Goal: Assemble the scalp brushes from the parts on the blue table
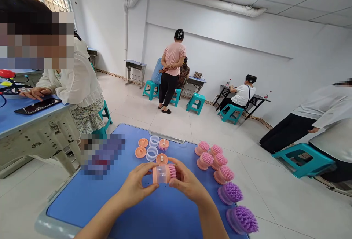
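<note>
Between my two hands, above the blue desk, a round scrub brush [161, 174] lies on its side, with an orange cap, a clear middle ring and pink bristles. My left hand [137, 182] pinches it by the orange cap end. On the bristle end, the fingers and thumb of my right hand [188, 182] close round it. Just beyond my hands are orange caps [140, 153], clear plastic rings [152, 154] and orange brush heads [164, 144]. A row of brushes with pink bristles [206, 159] and purple bristles [246, 220] stands along the right edge.
The blue desk [90, 206] has a raised rim. A blurred patch [104, 156] covers something at its left edge. Left of me a person in a white top [79, 74] sits at another desk with a phone [38, 106]. Teal stools [304, 158] and other people are farther off.
</note>
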### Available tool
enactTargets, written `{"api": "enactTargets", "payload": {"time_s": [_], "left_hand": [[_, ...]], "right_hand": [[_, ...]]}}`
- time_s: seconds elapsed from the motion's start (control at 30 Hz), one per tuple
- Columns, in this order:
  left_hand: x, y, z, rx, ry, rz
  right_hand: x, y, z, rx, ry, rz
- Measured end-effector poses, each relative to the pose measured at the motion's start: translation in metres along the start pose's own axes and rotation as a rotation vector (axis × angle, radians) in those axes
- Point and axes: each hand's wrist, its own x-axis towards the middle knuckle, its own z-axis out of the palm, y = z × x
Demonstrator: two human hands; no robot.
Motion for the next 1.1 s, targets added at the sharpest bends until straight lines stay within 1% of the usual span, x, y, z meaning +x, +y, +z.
{"api": "enactTargets", "payload": {"time_s": [0.07, 0.23, 0.37, 0.5, 0.67, 0.8, 0.9, 1.0, 1.1], "left_hand": [[0.0001, 0.0015, -0.0006, -0.030, 0.000, -0.018], [0.0006, 0.0049, -0.0030, -0.072, -0.023, -0.026], [0.0006, 0.0089, -0.0043, -0.174, -0.049, -0.080], [0.0015, 0.0094, -0.0039, -0.194, -0.015, -0.102], [0.0024, 0.0095, -0.0034, -0.331, -0.030, -0.123], [0.0020, 0.0095, -0.0030, -0.375, -0.028, -0.159], [0.0013, 0.0073, -0.0028, -0.473, -0.080, -0.192], [0.0004, 0.0044, -0.0033, -0.558, -0.145, -0.274], [0.0000, 0.0027, -0.0054, -0.681, -0.147, -0.422]], "right_hand": [[-0.0013, -0.0025, -0.0004, -0.014, -0.014, -0.035], [0.0002, -0.0053, 0.0018, -0.005, 0.034, 0.036], [0.0011, -0.0060, 0.0034, 0.043, 0.058, 0.030], [0.0009, -0.0075, 0.0037, 0.039, 0.088, 0.021], [-0.0003, -0.0083, 0.0027, 0.056, 0.084, -0.038], [-0.0023, -0.0083, 0.0018, 0.008, 0.076, -0.071], [-0.0034, -0.0093, 0.0019, -0.041, 0.083, -0.096], [-0.0047, -0.0104, 0.0008, -0.078, 0.084, -0.115], [-0.0069, -0.0111, -0.0037, -0.100, 0.120, -0.129]]}}
